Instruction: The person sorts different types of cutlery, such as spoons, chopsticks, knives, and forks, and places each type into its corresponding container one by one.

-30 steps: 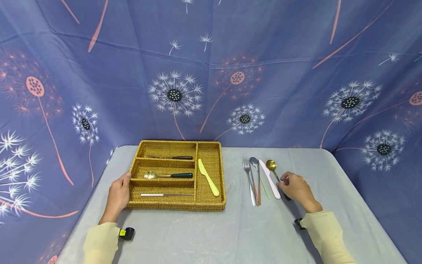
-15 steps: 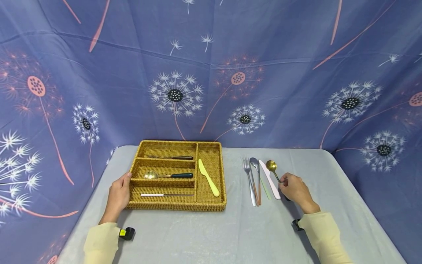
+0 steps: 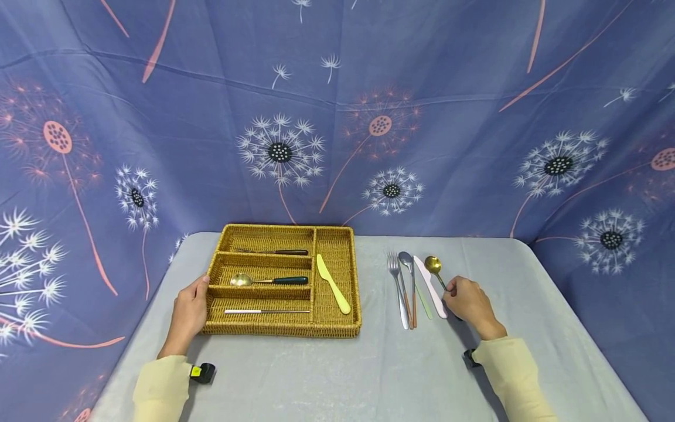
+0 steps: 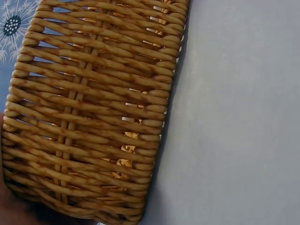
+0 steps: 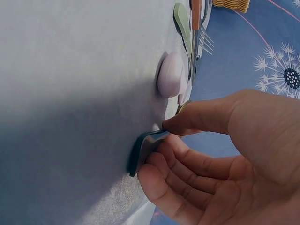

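Note:
My right hand (image 3: 469, 302) pinches the handle of a gold-bowled spoon (image 3: 433, 264) between thumb and fingers. In the right wrist view the dark green end of the spoon's handle (image 5: 139, 152) shows below the fingertips, tilted close to the cloth. My left hand (image 3: 190, 310) grips the left rim of a woven wicker cutlery tray (image 3: 279, 328). That tray's woven side (image 4: 89, 112) fills much of the left wrist view. Lying in separate compartments are a dark-handled fork (image 3: 290, 252), a spoon with a dark handle (image 3: 290, 281), a white-handled thin utensil (image 3: 242, 312) and a yellow knife (image 3: 333, 284).
Left of my right hand lie a pink knife (image 3: 431, 287), a grey spoon (image 3: 406, 258), a silver fork (image 3: 394, 266), brown-handled pieces and a light green handle (image 3: 425, 305). A pale cloth (image 3: 316, 381) covers the table; patterned blue fabric (image 3: 453, 117) hangs behind.
My right hand has shifted slightly left, staying at the spoon's handle. The left hand and the tray look unchanged.

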`<state>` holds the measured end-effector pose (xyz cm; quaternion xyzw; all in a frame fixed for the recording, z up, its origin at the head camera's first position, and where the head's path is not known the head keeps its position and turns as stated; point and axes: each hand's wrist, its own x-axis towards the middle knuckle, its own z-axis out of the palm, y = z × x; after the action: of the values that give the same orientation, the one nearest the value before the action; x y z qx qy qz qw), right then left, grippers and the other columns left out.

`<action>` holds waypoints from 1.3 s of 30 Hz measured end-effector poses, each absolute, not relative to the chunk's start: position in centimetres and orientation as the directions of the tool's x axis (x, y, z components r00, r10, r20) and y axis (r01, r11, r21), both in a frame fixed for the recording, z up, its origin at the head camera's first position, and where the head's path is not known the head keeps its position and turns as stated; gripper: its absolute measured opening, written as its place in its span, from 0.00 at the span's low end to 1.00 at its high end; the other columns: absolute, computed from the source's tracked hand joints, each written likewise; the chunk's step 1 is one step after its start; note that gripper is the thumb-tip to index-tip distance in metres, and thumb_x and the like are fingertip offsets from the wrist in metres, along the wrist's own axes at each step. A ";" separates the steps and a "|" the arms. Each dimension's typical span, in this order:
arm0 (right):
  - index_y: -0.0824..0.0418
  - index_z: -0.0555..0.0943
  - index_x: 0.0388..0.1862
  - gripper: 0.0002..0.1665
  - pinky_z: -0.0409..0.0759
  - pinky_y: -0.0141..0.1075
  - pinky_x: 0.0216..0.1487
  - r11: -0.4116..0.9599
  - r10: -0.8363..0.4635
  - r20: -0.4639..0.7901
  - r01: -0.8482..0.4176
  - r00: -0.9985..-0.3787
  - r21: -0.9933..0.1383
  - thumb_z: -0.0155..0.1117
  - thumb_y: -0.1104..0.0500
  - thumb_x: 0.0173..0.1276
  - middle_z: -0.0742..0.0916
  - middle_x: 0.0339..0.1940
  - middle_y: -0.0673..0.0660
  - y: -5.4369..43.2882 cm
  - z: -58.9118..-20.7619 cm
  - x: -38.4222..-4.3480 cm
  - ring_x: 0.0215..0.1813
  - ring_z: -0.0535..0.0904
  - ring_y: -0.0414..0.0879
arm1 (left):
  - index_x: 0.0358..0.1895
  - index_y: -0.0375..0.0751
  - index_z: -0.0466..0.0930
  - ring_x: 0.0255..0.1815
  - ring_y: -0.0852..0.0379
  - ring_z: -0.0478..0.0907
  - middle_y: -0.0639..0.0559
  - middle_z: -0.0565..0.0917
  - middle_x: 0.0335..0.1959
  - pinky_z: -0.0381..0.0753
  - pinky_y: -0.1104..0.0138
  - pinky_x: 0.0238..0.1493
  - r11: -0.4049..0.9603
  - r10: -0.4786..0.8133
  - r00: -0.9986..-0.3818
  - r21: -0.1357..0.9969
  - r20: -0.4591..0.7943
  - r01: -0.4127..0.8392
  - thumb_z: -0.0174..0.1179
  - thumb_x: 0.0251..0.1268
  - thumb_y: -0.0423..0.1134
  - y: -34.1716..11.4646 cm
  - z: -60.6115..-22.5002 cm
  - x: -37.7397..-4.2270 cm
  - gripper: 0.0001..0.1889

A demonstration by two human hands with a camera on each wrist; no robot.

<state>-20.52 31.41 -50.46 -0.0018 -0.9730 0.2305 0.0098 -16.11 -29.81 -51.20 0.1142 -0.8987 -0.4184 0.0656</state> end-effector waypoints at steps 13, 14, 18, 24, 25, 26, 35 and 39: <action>0.68 0.80 0.36 0.06 0.75 0.43 0.27 0.895 0.020 0.026 0.007 -0.999 -0.445 0.64 0.66 0.62 0.85 0.30 0.60 31.2 -50.5 -20.5 0.30 0.80 0.52 | 0.78 0.30 0.69 0.79 0.24 0.63 0.26 0.68 0.77 0.61 0.34 0.80 0.627 -0.255 -0.966 0.766 0.031 -0.141 0.32 0.92 0.55 -29.7 -51.2 -16.0 0.34; 0.68 0.80 0.36 0.06 0.75 0.43 0.27 0.895 0.020 0.026 0.007 -0.999 -0.446 0.64 0.66 0.62 0.85 0.30 0.60 31.3 -50.5 -20.5 0.30 0.80 0.52 | 0.78 0.30 0.69 0.79 0.24 0.63 0.26 0.69 0.77 0.61 0.34 0.80 0.628 -0.254 -0.967 0.766 0.032 -0.139 0.31 0.92 0.55 -29.7 -51.2 -16.0 0.35; 0.67 0.80 0.34 0.05 0.75 0.43 0.26 0.899 0.021 0.032 0.005 -0.999 -0.438 0.66 0.65 0.61 0.84 0.28 0.59 31.3 -50.5 -20.4 0.29 0.79 0.52 | 0.78 0.30 0.70 0.78 0.24 0.63 0.26 0.69 0.76 0.61 0.34 0.79 0.630 -0.251 -0.967 0.766 0.045 -0.128 0.32 0.92 0.55 -29.7 -51.2 -16.1 0.34; 0.62 0.78 0.28 0.07 0.73 0.43 0.26 0.910 0.025 0.025 0.012 -0.999 -0.415 0.69 0.63 0.59 0.82 0.25 0.56 31.5 -50.5 -20.0 0.28 0.78 0.52 | 0.77 0.30 0.71 0.78 0.24 0.64 0.26 0.70 0.76 0.61 0.35 0.80 0.625 -0.263 -0.964 0.769 0.046 -0.134 0.32 0.93 0.54 -29.8 -51.3 -16.1 0.33; 0.61 0.78 0.27 0.07 0.73 0.43 0.26 0.912 0.025 0.021 0.014 -0.999 -0.411 0.69 0.62 0.58 0.82 0.25 0.56 31.5 -50.4 -19.9 0.28 0.77 0.51 | 0.77 0.30 0.71 0.78 0.24 0.64 0.26 0.70 0.76 0.61 0.35 0.80 0.625 -0.264 -0.964 0.769 0.045 -0.135 0.32 0.93 0.54 -29.8 -51.3 -16.0 0.33; 0.61 0.78 0.27 0.08 0.73 0.43 0.26 0.913 0.025 0.020 0.015 -0.999 -0.408 0.69 0.62 0.58 0.81 0.25 0.56 31.6 -50.4 -19.7 0.28 0.77 0.51 | 0.77 0.30 0.71 0.78 0.24 0.64 0.26 0.70 0.76 0.61 0.35 0.80 0.626 -0.263 -0.964 0.768 0.046 -0.134 0.32 0.93 0.54 -29.8 -51.3 -16.0 0.33; 0.61 0.78 0.26 0.08 0.72 0.42 0.25 0.918 0.035 0.011 0.028 -0.999 -0.395 0.71 0.63 0.57 0.82 0.24 0.56 31.9 -49.8 -18.8 0.27 0.76 0.50 | 0.76 0.29 0.72 0.77 0.23 0.64 0.25 0.70 0.75 0.62 0.33 0.79 0.634 -0.260 -0.964 0.763 0.054 -0.128 0.33 0.93 0.54 -29.7 -51.3 -16.0 0.33; 0.61 0.78 0.26 0.09 0.71 0.41 0.26 0.920 0.039 0.005 0.034 -0.999 -0.390 0.72 0.63 0.57 0.81 0.24 0.55 32.0 -49.8 -18.5 0.27 0.76 0.50 | 0.79 0.29 0.68 0.79 0.24 0.62 0.25 0.68 0.77 0.60 0.35 0.80 0.631 -0.252 -0.967 0.763 0.034 -0.137 0.32 0.93 0.54 -29.8 -51.2 -16.0 0.34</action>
<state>-18.51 32.04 -49.79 -0.0187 -0.9798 0.1992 0.0065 -16.00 -29.76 -51.22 0.1082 -0.9005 -0.4155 0.0690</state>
